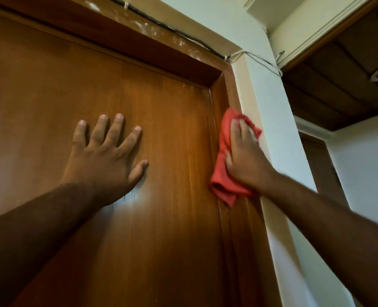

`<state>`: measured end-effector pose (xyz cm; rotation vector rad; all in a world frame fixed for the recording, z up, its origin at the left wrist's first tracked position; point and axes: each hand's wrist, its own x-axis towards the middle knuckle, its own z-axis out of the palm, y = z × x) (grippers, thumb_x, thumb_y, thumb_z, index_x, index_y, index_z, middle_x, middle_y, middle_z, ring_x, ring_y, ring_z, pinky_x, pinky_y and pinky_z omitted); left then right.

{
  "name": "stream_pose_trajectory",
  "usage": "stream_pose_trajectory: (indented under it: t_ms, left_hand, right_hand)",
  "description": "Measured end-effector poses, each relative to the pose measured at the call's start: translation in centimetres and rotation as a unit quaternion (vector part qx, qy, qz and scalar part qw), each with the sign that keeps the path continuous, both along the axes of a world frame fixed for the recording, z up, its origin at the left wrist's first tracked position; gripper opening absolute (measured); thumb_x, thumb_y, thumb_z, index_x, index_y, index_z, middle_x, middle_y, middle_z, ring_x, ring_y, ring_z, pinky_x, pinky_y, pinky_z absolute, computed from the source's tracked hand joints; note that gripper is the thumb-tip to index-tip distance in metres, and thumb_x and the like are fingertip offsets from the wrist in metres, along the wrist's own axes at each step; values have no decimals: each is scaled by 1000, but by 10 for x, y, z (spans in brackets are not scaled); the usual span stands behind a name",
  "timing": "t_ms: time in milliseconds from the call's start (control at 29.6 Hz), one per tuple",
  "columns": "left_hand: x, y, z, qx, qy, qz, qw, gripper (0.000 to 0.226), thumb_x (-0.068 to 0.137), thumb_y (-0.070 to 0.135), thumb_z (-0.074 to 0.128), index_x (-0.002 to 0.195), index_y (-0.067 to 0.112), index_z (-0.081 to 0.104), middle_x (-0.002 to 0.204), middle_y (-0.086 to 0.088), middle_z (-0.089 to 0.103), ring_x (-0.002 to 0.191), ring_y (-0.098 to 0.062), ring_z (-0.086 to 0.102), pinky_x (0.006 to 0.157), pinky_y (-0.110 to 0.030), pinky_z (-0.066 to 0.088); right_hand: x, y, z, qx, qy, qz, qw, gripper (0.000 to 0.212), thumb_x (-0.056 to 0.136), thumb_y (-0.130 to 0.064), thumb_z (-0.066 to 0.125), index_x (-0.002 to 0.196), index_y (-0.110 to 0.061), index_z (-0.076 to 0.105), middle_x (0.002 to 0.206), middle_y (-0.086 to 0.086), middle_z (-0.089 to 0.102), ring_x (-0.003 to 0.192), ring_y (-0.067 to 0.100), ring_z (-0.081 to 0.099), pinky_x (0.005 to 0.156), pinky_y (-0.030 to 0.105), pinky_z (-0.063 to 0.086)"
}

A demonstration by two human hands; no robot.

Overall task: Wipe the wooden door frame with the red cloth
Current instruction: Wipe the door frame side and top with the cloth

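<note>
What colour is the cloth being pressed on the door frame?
Red: the crumpled cloth under the right hand, clearest in the head view.

We reach both arms up and forward, forearms bare. Our left hand (104, 156) lies flat, palm down, with four fingers spread upward and the thumb angled out to the right. Our right hand (244, 156) is raised a little to the right of it, fingers together and pointing up, palm pressed forward, wrist bent.

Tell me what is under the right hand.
The red cloth lies under the right hand, pressed against the wooden door frame. The frame surface beneath the cloth is covered, so its condition cannot be seen.
</note>
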<state>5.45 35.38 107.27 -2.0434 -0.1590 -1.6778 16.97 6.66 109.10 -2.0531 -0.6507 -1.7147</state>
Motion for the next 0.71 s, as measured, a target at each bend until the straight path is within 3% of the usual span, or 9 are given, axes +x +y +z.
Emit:
stream_pose_trajectory:
  t_ms: [101, 169, 304, 473, 709]
  left_hand:
    - [-1, -2, -1, 3, 7, 8, 1000, 80, 90, 69, 10, 157, 25, 14, 164, -18, 14, 150, -40, 12, 116, -64, 10]
    - [0, -4, -1, 1, 8, 16, 1000, 81, 89, 68, 10, 157, 24, 15, 164, -19, 15, 150, -41, 13, 115, -65, 10]
    - [3, -3, -3, 3, 8, 25, 1000, 81, 90, 68, 11, 157, 23, 18, 163, -19, 18, 149, -41, 16, 115, -66, 12]
    - [2, -3, -2, 5, 2, 19, 1000, 77, 92, 67, 19, 154, 22, 28, 160, -20, 27, 147, -41, 24, 114, -66, 18]
    - [9, -9, -2, -1, -8, 22, 1000, 77, 91, 66, 21, 154, 21, 27, 160, -20, 26, 148, -41, 21, 114, -67, 16]
  right_hand:
    - [-1, -11, -68, -49, 19, -35, 998, 76, 98, -28, 48, 155, -8, 2, 164, 18, 6, 148, 37, 13, 116, 45, 23]
    - [1, -18, -62, -60, 22, -46, 997, 74, 99, -30, 45, 154, -7, 1, 164, 19, 4, 149, 37, 12, 116, 42, 17]
    - [5, -5, 38, -7, 12, -16, 1000, 78, 98, -26, 48, 155, -7, -2, 163, 21, 0, 149, 39, 6, 118, 47, 15]
    - [-3, 19, 167, 114, -9, 15, 993, 85, 91, -16, 60, 153, 0, 4, 161, 26, 9, 147, 41, 15, 119, 45, 18]
    - [-12, 42, 187, 132, -54, 52, 988, 88, 81, 3, 62, 153, -1, 12, 161, 20, 18, 147, 35, 19, 119, 41, 23]
